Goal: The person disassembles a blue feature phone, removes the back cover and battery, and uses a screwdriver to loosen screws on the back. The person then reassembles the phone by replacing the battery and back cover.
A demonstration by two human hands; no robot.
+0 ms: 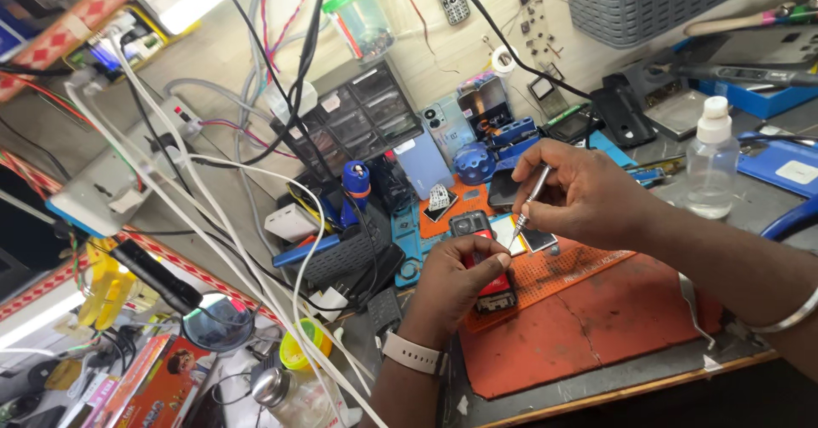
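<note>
**Opened phone held down on the orange mat**

Cluttered and cable-strewn, your desk (596, 398) carries an orange work mat (613, 326) at its near edge, cracked across the middle. Your left hand (456, 279), a pale watch band on its wrist, is closed on an opened phone (486, 257) with its back off, pinning it to the mat's upper left corner. Your right hand (579, 193) hovers just above, fingers pinched around a slim metal screwdriver (530, 193) whose tip points down at the phone's upper end (whether it touches, you cannot tell from here). Metal tweezers (694, 309) lie on the mat to the right. Farther back a clear spray bottle (711, 164) stands upright, near blue trays. Beyond, a small parts drawer cabinet (362, 117) leans by the wall, and white cables (213, 223) trail across the left side.
</note>
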